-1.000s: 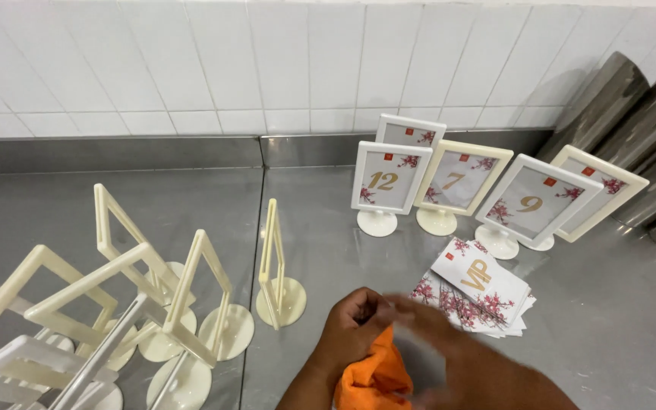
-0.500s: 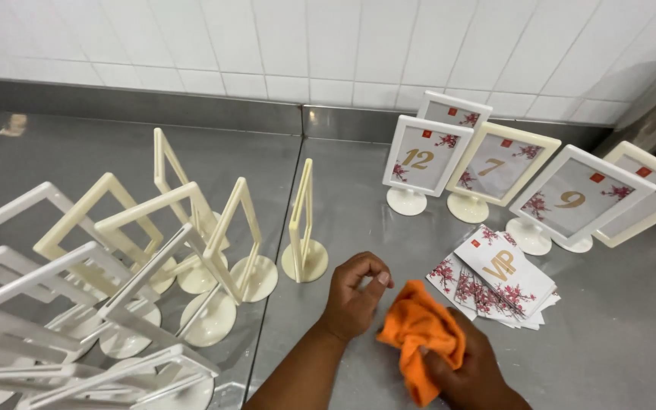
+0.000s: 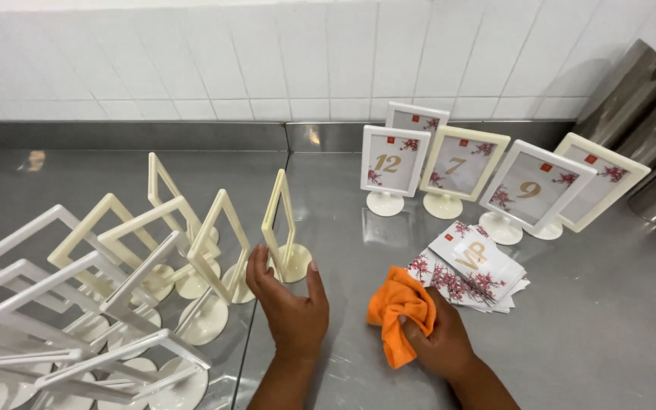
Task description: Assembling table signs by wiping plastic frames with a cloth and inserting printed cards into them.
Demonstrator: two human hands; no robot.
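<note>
I see my right hand squeezing the orange cloth on the steel surface, just beside the flower cards. My left hand, fingers spread, hovers near an empty cream frame, left of the cards.

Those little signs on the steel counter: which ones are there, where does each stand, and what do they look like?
Filled stand signs: five by the tiled wall, cream frames on round feet, white cards with gold figures and red blossoms.
Loose cards: fanned stack beside the right hand holding an orange cloth, same pattern.
Empty frames: cream, no cards, crowded left; left hand nearest one.
</note>
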